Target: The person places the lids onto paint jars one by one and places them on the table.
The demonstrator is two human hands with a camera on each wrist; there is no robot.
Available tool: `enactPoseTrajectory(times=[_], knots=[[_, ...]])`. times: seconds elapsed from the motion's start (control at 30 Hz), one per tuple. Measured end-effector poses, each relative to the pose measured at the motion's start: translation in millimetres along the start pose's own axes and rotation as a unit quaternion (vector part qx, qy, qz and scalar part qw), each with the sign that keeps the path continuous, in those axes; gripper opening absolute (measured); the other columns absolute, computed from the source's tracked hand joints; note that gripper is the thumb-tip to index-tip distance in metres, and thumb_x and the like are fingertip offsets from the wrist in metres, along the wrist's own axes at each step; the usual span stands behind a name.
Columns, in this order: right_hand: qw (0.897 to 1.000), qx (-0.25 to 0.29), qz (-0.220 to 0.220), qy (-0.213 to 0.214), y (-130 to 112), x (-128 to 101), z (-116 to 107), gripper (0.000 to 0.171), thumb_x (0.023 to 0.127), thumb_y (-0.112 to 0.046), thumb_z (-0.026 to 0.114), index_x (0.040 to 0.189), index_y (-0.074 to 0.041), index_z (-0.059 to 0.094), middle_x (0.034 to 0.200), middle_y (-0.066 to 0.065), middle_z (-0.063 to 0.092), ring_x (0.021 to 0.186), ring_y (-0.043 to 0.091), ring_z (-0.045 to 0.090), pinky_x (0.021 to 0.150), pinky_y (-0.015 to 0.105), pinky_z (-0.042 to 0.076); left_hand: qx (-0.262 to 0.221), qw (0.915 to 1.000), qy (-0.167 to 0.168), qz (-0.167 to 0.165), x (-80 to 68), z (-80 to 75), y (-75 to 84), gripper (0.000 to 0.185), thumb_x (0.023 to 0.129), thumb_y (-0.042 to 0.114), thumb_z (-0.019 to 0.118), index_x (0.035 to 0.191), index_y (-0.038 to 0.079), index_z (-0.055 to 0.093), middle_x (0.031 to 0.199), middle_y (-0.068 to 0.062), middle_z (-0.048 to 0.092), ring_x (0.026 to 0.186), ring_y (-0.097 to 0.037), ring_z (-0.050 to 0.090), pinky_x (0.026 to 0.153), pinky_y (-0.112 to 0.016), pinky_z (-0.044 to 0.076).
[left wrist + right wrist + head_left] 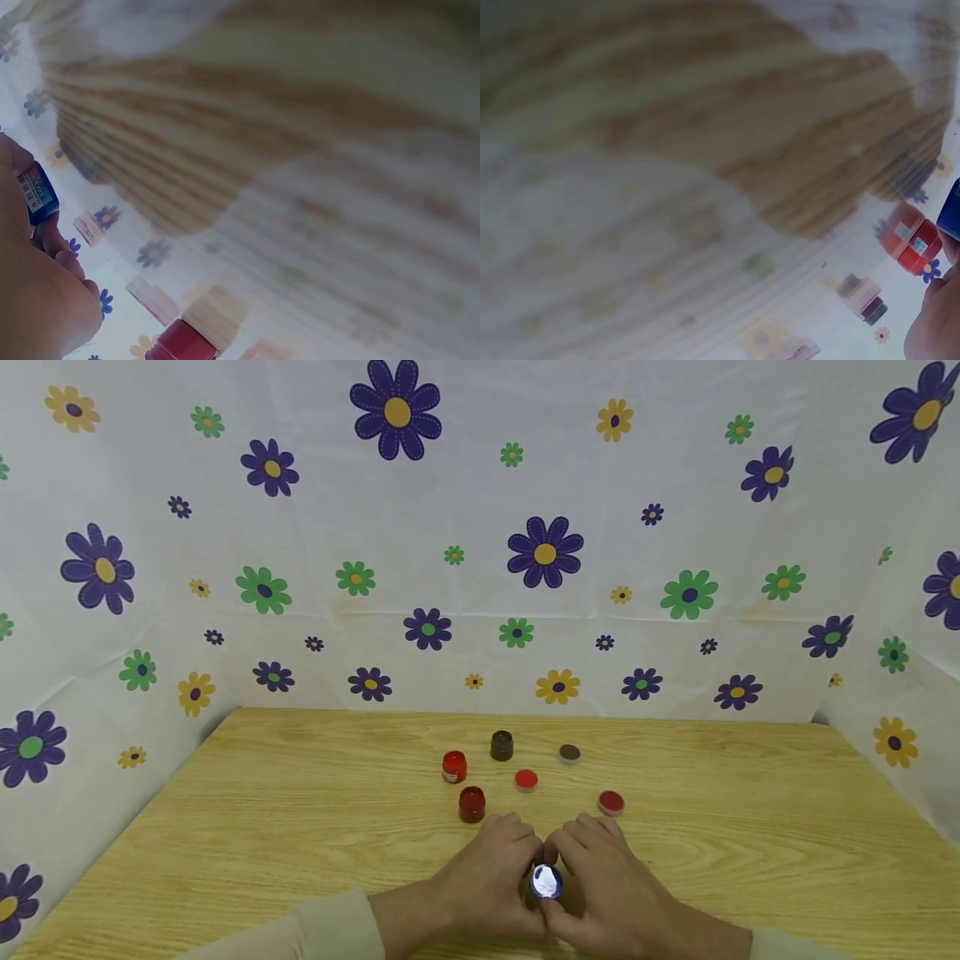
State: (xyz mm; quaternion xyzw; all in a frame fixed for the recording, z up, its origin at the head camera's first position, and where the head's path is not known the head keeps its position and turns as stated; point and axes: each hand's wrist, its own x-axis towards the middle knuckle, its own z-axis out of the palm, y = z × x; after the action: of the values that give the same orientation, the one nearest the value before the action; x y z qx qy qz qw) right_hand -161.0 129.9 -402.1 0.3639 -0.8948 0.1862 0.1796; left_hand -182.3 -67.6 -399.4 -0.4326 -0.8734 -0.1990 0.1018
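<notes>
Wooden table (pixel 225 827) — flowered sheet walls (pixel 300 527), small paint pots (pixel 472 803), lids (pixel 526 779)

On the wooden table (pixel 225 827), toward the far middle, a loose cluster of small paint pots and lids. Farthest back, a brown pot (pixel 502 745), open, upright. Right of it, lying flat, a brown lid (pixel 570 753). Left and a little nearer, a bright red pot (pixel 454 767), upright. Nearer still, a dark red pot (pixel 472 803), upright. Between the pots and the lids, a bright red lid (pixel 527 779), flat on the wood. Off to the right, a dark red lid (pixel 611 802), also flat. All apart, none touching. Behind and on both sides, a white flowered cloth (pixel 480 543) with purple, green and yellow blooms.
</notes>
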Motion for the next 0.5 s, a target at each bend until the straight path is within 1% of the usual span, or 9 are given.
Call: enactPoseTrajectory(times=[0.27, 0.5], knots=[[1.0, 0.0, 0.022, -0.014, -1.4, 1.3, -0.1, 0.026, 0.075, -0.038, 0.075, 0.087, -0.027, 0.055, 0.08, -0.025, 0.038, 0.079, -0.003, 0.036, 0.08, 0.027, 0.032, 0.015, 0.9998, -0.014, -0.002, -1.0, -1.5, 1.9, 0.033, 0.075, 0.047, 0.079, 0.087, 0.017, 0.069, 0.076, 0.017, 0.052, 0.074, 0.002, 0.04, 0.072, -0.014, 0.032], [0.998, -0.005, 0.043, -0.037, -2.1, 2.3, -1.3, 0.026, 0.077, -0.043, 0.074, 0.083, -0.027, 0.053, 0.078, -0.024, 0.037, 0.078, -0.002, 0.036, 0.08, 0.028, 0.032, 0.02, 0.9998, -0.001, 0.006, -1.2, -0.5, 2.3, 0.031, 0.073, 0.044, 0.08, 0.084, 0.017, 0.069, 0.073, 0.017, 0.051, 0.073, 0.002, 0.039, 0.072, -0.014, 0.032]])
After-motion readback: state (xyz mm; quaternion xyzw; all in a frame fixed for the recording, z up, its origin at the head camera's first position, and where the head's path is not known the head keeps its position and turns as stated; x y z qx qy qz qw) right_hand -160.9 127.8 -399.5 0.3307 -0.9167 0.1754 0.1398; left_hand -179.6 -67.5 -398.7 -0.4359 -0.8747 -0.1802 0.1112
